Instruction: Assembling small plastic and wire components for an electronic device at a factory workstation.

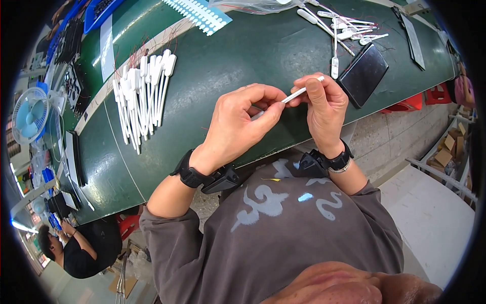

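Fingers of both hands pinch one thin white stick above the near edge of the green worktop, left hand at its lower end, right hand at its upper. Finished-looking sticks lie bundled toward the left edge; loose ones wait at the far edge beside a black pad. Nothing blocks either hand.

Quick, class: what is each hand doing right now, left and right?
Left hand: closed, pinching the near end of the white stick.
Right hand: closed, gripping the stick's far end.
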### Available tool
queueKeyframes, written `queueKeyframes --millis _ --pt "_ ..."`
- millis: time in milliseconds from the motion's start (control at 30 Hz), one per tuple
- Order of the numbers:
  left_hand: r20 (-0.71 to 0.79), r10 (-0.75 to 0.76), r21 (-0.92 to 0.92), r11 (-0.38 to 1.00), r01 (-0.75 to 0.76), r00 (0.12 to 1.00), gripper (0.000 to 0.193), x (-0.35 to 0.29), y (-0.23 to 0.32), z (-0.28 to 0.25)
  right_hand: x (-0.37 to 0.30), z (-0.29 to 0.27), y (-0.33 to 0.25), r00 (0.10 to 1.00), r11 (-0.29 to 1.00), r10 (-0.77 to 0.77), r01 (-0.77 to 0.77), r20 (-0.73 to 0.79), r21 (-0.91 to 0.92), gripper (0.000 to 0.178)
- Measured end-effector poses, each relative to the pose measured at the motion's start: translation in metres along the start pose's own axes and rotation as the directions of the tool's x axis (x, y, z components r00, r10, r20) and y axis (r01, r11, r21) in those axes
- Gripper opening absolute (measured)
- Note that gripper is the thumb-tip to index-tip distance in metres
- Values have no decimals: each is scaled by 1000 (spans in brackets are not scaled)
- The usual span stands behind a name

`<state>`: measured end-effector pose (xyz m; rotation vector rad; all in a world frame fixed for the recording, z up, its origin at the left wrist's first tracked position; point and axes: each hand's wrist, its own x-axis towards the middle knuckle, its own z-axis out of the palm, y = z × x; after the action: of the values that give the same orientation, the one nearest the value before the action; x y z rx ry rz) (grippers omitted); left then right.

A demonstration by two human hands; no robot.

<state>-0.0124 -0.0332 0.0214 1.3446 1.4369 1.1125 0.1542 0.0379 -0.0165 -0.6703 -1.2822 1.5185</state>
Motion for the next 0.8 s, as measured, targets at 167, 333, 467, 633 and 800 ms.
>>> queueKeyframes --millis 167,333,467,633,800 --pt "-23 75 92 993 -73 997 14 1 -5 0 0 0 2 1000 999 -15 14 -27 -39 28" --pt "-47 131 130 984 -124 990 15 2 -5 2 0 0 5 997 994 6 2 -75 111 22" --pt "-77 175 202 967 -157 982 15 3 -3 1 1 -2 5 998 993 -4 11 -55 119 21" --pt "-104 190 181 969 -169 976 14 4 -5 -2 2 1 4 1000 992 -7 8 -11 126 18" --pt "-72 159 169 975 -145 985 15 4 -3 -8 -1 2 4 998 998 24 -27 65 51 19"
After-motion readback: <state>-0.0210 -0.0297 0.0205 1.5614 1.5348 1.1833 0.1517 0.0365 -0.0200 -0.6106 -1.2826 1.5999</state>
